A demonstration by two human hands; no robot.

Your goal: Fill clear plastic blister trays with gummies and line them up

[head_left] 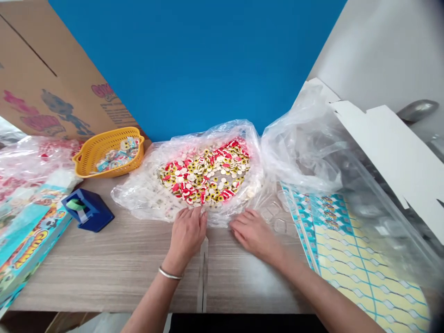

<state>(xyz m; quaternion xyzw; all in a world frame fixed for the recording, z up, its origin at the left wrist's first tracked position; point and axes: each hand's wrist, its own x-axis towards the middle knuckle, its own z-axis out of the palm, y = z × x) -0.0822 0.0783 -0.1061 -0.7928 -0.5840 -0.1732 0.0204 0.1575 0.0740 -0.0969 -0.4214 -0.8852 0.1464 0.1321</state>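
Observation:
A clear plastic bag lies spread open on the table, its edges folded outward around a pile of small candies. The candies are flat pieces: white and red ones, and white discs with yellow-and-black centres. At the bag's near edge, my left hand has its fingers bent together on the plastic; a bangle circles that wrist. My right hand is a little to the right, its fingers curled against the same edge. Both fingertips are partly hidden, and the pile lies just beyond them.
To the left are a yellow basket of small wrapped packets, a blue tape dispenser and a colourful box. A cardboard carton stands behind. Printed sheets, crumpled clear plastic and white card occupy the right.

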